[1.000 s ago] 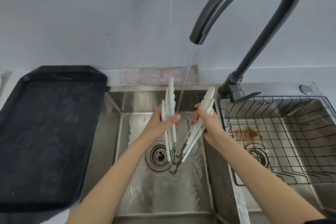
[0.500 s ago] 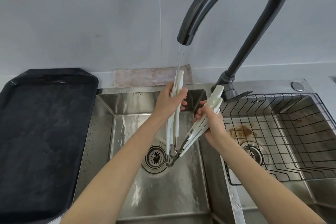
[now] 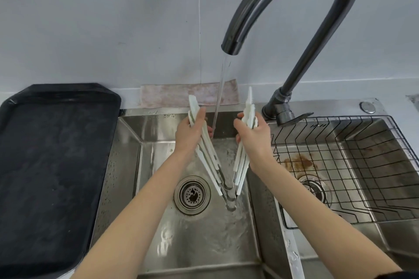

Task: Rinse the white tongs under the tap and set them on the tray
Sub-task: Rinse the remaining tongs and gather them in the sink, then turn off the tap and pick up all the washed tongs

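Observation:
Several white tongs (image 3: 209, 156) with metal hinge ends are spread into a V over the left sink basin, hinges down near the drain. My left hand (image 3: 190, 131) grips the left bundle of arms. The right bundle of arms is held by my right hand (image 3: 255, 136). Water runs from the dark curved tap (image 3: 292, 13) in a thin stream that falls between the two bundles. The black tray (image 3: 52, 158) lies on the counter to the left of the sink and holds nothing.
The left steel sink basin (image 3: 127, 165) has a round drain (image 3: 192, 195). A black wire rack (image 3: 353, 165) sits in the right basin, with a brown stain beneath it. A pinkish cloth (image 3: 172, 97) lies along the wall behind the sink.
My hands have pulled apart, spreading the tongs wider into a V. The left hand came down and left from the spout, so the stream now falls between the bundles.

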